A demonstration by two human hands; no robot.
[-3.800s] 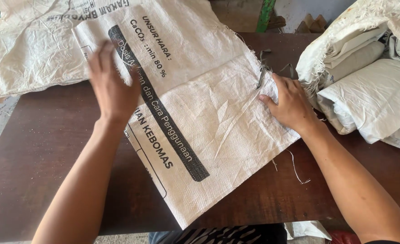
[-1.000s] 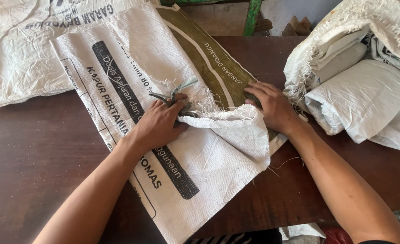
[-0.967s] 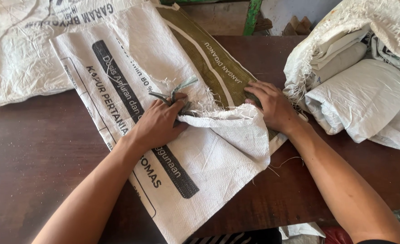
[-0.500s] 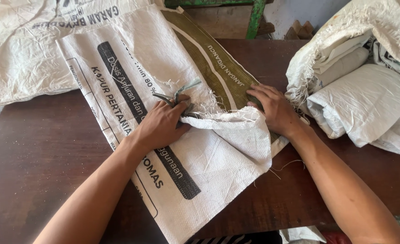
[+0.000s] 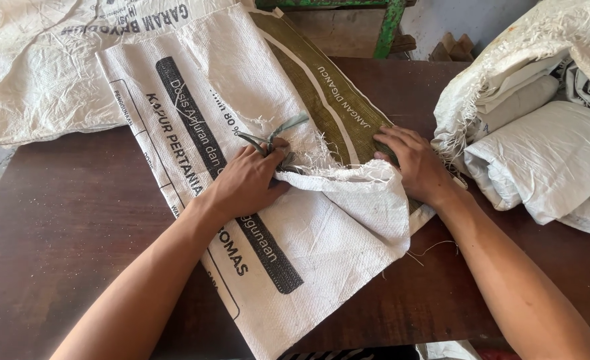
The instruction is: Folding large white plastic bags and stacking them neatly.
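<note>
A white woven sack (image 5: 241,113) with dark printing lies slanted across the brown table (image 5: 55,233). Its frayed right edge is folded back, and an olive-green sack (image 5: 321,100) shows underneath. My left hand (image 5: 248,183) pinches the frayed fold together with a grey-green string (image 5: 275,133) that sticks up from my fingers. Pressed flat on the green sack, my right hand (image 5: 415,163) rests just right of the folded flap (image 5: 361,207).
Another white sack (image 5: 35,73) is spread at the table's far left. A heap of folded white sacks (image 5: 541,133) fills the right side. A green metal frame (image 5: 391,27) and a pale wall stand behind the table.
The right edge of the white sack has been folded back, uncovering the green sack. My left hand moved from the sack's upper left to the fold and took hold of it and the string.
</note>
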